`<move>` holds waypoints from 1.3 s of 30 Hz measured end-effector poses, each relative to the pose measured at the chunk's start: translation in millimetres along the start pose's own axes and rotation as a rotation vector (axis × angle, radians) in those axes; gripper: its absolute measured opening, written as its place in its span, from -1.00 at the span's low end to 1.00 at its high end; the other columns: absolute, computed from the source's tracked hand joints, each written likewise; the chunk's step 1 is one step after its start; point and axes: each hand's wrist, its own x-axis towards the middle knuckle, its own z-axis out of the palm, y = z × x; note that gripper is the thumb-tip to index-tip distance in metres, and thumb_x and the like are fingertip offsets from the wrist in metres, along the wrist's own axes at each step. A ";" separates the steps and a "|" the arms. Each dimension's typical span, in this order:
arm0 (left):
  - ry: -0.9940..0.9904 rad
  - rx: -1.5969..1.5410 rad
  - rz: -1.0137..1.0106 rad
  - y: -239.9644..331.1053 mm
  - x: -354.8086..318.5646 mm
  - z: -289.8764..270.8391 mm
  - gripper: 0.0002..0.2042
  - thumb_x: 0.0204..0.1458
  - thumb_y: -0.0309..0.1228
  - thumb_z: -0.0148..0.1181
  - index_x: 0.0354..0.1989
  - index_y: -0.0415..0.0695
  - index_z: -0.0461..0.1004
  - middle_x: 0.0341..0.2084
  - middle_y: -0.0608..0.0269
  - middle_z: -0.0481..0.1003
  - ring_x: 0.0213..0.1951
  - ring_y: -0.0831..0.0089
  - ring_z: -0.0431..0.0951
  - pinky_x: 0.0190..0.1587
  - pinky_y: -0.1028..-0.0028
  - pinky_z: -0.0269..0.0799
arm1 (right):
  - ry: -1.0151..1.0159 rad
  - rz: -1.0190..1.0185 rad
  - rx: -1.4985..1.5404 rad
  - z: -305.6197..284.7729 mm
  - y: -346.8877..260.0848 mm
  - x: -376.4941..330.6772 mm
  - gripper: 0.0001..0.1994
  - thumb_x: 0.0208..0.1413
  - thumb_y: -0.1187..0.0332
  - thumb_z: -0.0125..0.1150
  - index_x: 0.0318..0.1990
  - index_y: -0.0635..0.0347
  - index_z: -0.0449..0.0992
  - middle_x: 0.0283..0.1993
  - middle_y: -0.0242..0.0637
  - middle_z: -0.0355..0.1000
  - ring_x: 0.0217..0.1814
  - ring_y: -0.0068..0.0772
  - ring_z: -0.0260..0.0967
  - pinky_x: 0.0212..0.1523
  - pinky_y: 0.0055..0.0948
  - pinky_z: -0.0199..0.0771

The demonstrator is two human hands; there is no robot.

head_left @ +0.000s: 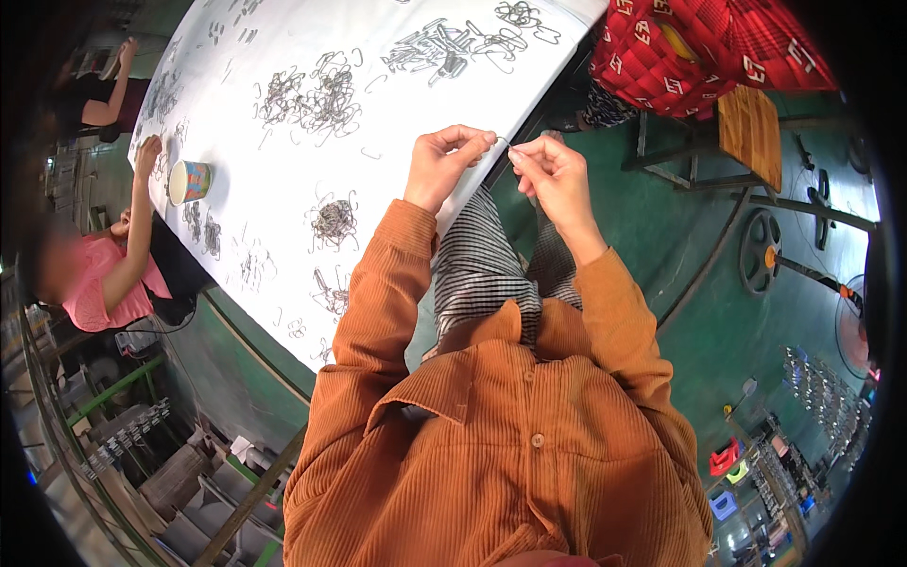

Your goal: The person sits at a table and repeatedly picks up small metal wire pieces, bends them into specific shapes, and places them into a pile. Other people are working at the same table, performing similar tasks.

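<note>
My left hand (446,163) and my right hand (556,181) are raised close together over the table's right edge, thumbs and fingertips pinched. A small, thin, dark wire hook (502,140) spans the gap between the fingertips, held at both ends; its exact shape is too small to make out. On the white tabletop (397,113) nearest my left hand lies a loose pile of similar dark wire hooks (333,219). Farther off is a larger tangled pile of hooks (316,97). A dense heap of straighter dark pieces (436,47) lies at the far side.
A paper cup (189,182) stands near the table's left edge, beside the hand of a person in a pink top (106,274). Someone in red patterned clothing (675,57) is at the upper right, by a wooden stool (748,137). A black wheel (761,250) stands at the right.
</note>
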 end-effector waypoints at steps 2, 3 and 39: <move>-0.008 -0.031 -0.016 3.8 -3.7 4.5 -0.78 0.04 -0.31 0.33 -0.25 -0.21 0.64 -0.40 0.32 0.60 -0.36 0.61 0.48 -0.25 0.55 0.44 | -0.022 0.001 0.035 -3.4 2.5 -1.4 -0.92 0.11 0.46 0.27 -0.31 0.29 0.53 -0.49 -0.38 0.46 -0.61 -0.71 0.32 -0.61 -0.70 0.30; -0.014 -0.066 -0.015 10.5 -6.1 8.5 -0.79 0.05 -0.31 0.31 -0.25 -0.21 0.64 -0.40 0.31 0.60 -0.36 0.61 0.48 -0.25 0.56 0.44 | -0.034 0.001 0.053 -5.2 3.1 -1.6 -0.92 0.12 0.46 0.26 -0.31 0.29 0.53 -0.48 -0.37 0.47 -0.61 -0.70 0.33 -0.60 -0.70 0.32; 0.631 0.795 0.650 -55.2 107.7 -36.4 -0.91 -0.06 -0.44 0.24 -0.37 -0.09 0.61 -0.36 0.10 0.53 -0.17 0.11 0.49 -0.05 0.24 0.39 | -0.148 0.079 -0.127 -32.2 6.7 -73.2 -0.90 0.04 0.41 0.33 -0.31 0.22 0.60 -0.47 -0.41 0.51 -0.57 -0.68 0.40 -0.61 -0.69 0.32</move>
